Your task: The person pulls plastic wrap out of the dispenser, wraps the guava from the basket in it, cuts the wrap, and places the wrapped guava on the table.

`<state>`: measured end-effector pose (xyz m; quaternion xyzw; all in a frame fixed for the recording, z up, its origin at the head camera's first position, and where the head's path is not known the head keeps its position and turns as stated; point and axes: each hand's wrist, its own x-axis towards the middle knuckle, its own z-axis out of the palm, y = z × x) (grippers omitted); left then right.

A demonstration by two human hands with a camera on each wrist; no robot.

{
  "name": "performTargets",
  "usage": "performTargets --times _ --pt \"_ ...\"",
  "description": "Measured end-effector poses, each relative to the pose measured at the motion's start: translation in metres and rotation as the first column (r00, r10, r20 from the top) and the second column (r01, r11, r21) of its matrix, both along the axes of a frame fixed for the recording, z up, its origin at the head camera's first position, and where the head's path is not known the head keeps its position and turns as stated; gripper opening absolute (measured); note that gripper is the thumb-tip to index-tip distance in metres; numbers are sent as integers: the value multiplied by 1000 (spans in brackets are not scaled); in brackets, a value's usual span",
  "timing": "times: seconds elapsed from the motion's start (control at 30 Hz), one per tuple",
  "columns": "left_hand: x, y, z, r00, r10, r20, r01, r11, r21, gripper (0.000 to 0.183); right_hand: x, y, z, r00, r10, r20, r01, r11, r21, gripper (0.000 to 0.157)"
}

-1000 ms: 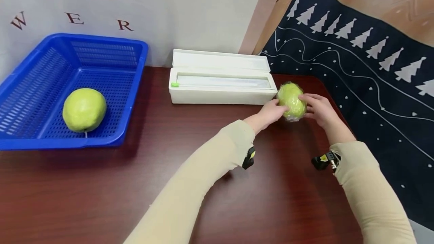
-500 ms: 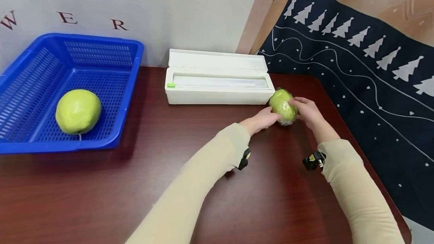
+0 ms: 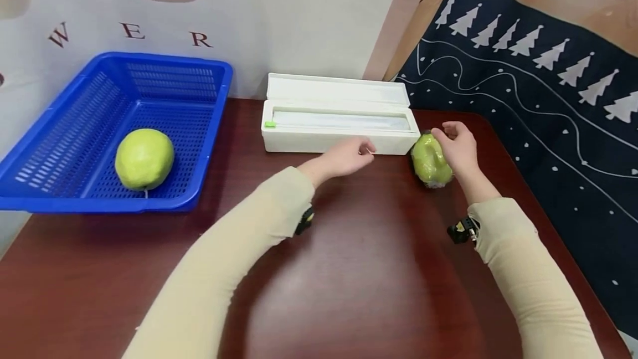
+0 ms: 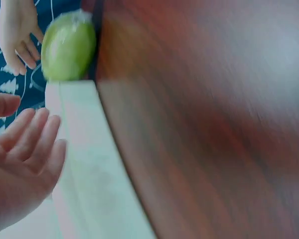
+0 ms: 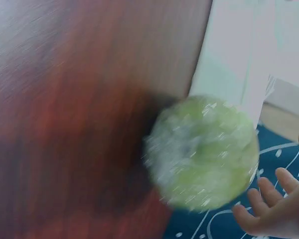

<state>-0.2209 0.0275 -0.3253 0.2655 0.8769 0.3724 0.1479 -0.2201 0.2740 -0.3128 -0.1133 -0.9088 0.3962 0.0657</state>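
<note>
A green fruit wrapped in clear cling film (image 3: 430, 164) sits on the table by the right end of the white cling film dispenser (image 3: 324, 141). Beside it, on its right, my right hand (image 3: 459, 148) has relaxed fingers and holds nothing; the right wrist view shows those fingers apart from the wrapped fruit (image 5: 202, 154). My left hand (image 3: 349, 157) is in front of the dispenser, its fingers loosely bent around nothing. In the left wrist view its palm and fingers (image 4: 32, 139) are bare, with the wrapped fruit farther off.
A blue plastic basket (image 3: 196, 173) stands at the left with an unwrapped green fruit (image 3: 144, 158) in it. The dispenser's lid (image 3: 339, 90) is raised, and a green slider (image 3: 269, 124) sits at its left end. A dark cloth with white trees (image 3: 548, 137) hangs along the table's right side.
Both hands held the wrapped fruit earlier and have let go of it on the table. The left hand has moved left, away from the fruit; the right hand has lifted off slightly.
</note>
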Motion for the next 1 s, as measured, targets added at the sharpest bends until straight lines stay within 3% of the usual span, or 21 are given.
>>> performTargets --times 0.1,0.2,0.33,0.47,0.57,0.73,1.0 --pt "-5 -23 5 987 60 -148 -69 996 -50 31 -4 -9 3 1000 -9 -27 9 1000 16 51" --pt "-12 -49 8 950 158 -269 -188 978 -91 32 -9 -19 4 999 -19 -27 20 1000 25 48" --pt "-18 -85 9 889 296 -349 -352 930 -108 33 -16 -31 6 1000 -3 20 2 999 45 49" --pt "-20 -113 8 848 352 -397 -446 878 -174 36 -21 -40 8 994 31 102 -37 998 55 53" --pt "-21 -124 6 855 332 -398 -447 861 -241 37 -25 -43 10 987 41 155 -49 998 49 55" --pt "-23 -132 6 879 243 -411 -395 853 -340 30 -33 -47 9 984 30 177 -37 999 38 53" --pt "-27 -134 8 877 207 -434 -383 846 -371 26 -47 -58 4 976 32 214 -48 996 71 47"
